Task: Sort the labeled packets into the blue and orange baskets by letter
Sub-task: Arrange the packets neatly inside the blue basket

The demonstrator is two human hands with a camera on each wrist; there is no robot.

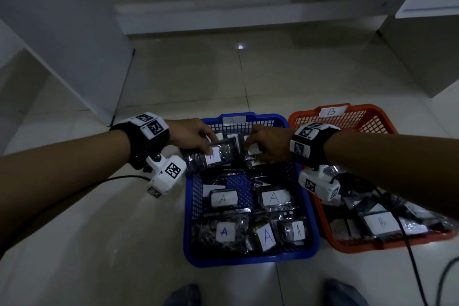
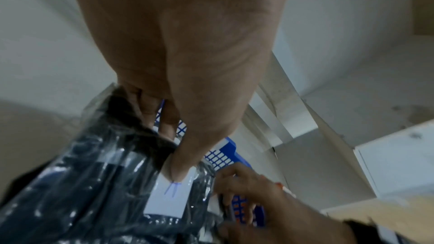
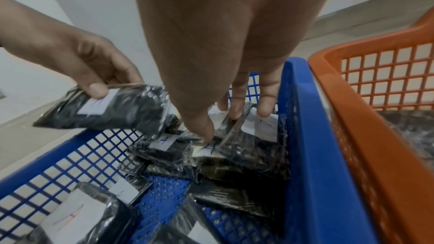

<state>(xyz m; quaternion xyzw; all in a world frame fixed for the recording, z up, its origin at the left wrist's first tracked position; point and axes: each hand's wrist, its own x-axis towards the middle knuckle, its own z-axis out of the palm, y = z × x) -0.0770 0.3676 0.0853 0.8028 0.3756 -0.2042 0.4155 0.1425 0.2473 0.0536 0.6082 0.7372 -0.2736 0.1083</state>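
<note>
The blue basket [image 1: 248,259] marked A stands in the middle of the floor and holds several dark packets with white A labels. Beside it on the right, the orange basket [image 1: 372,246] marked B holds B packets. My left hand [image 1: 198,139] holds an A packet [image 1: 213,156] above the blue basket's far left rim, thumb on the label [image 2: 169,198]. My right hand [image 1: 260,146] reaches into the far end of the blue basket [image 3: 303,136]. There its thumb and fingers [image 3: 265,107] pinch a tilted A packet [image 3: 256,133] among the others.
White cabinet panels stand at the left [image 1: 62,45] and right [image 1: 427,40], and a low step [image 1: 236,15] runs across the back. Black cables [image 1: 409,256] trail over the orange basket and the tiled floor. My knees [image 1: 183,295] show at the bottom edge.
</note>
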